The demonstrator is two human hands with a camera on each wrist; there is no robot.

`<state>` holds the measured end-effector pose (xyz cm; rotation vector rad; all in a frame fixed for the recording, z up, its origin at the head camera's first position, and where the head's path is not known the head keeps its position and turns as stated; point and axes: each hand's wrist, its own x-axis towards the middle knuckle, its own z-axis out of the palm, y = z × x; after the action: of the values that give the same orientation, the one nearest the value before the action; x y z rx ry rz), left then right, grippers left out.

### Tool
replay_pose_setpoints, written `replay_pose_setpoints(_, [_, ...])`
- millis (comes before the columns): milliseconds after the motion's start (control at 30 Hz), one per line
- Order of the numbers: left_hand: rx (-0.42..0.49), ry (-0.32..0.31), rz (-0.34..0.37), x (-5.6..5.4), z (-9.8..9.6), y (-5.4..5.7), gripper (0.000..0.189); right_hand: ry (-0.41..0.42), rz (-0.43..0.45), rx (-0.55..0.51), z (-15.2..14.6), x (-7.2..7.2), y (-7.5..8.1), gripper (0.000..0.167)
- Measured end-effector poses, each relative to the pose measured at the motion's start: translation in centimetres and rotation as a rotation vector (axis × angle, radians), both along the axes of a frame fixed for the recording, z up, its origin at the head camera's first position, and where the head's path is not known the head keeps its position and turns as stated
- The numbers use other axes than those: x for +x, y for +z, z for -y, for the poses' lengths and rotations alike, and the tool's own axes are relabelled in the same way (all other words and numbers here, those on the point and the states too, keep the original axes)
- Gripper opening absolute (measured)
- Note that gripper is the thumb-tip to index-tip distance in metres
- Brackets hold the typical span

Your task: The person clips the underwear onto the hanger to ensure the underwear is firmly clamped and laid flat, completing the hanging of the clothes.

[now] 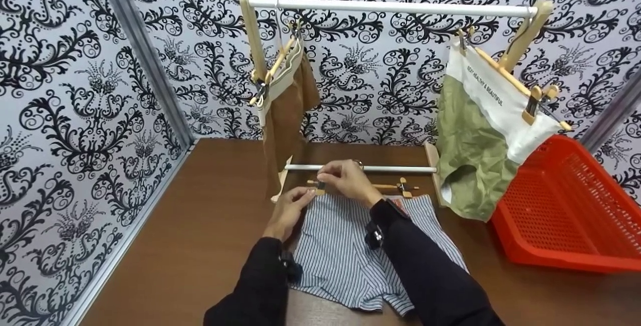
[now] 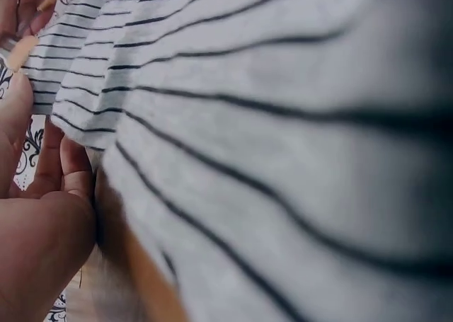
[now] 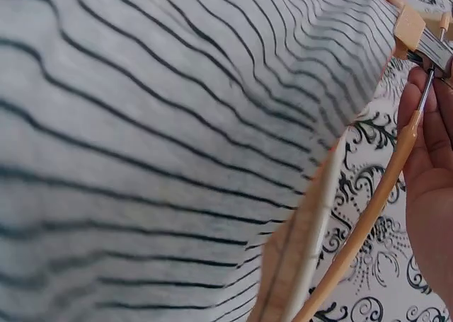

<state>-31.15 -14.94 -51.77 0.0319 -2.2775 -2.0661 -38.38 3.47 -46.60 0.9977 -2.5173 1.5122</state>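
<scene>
Blue-and-white striped shorts (image 1: 335,246) lie on the brown table, waist toward the rack. A wooden clip hanger (image 3: 375,202) lies along their waist. My right hand (image 1: 350,181) pinches the hanger's left clip (image 1: 320,191), whose wooden pad (image 3: 409,30) is at the corner of the cloth in the right wrist view. Beside that clip, my left hand (image 1: 289,211) pinches the left waist corner, thumb above and fingers beneath the cloth. The hanger's other clip (image 1: 405,188) is near the right side of the waist. Whether it grips the cloth I cannot tell.
A rack with a white top rail (image 1: 390,7) stands behind. Brown shorts (image 1: 285,115) hang at its left, green shorts (image 1: 470,140) with a white waistband at its right. A red plastic basket (image 1: 566,258) sits at the right. The rack's lower rail (image 1: 400,169) crosses just behind the hanger.
</scene>
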Motion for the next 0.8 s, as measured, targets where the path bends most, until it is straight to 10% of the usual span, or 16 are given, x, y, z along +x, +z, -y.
replay_pose_setpoints(233, [0.032,0.008,-0.016,-0.1,-0.2,-0.3,0.021,0.064,-0.075,0.01,0.2,0.3,-1.0,0.011])
replay_pose_setpoints(567, [0.006,0.001,0.017,0.0,-0.2,-0.2,0.02,0.078,0.094,0.043,0.1,0.4,-1.6,0.018])
replay_pose_setpoints(800, [0.002,0.015,0.03,0.0,-0.2,-0.2,0.018,0.089,0.05,0.051,0.3,0.3,-2.0,0.019])
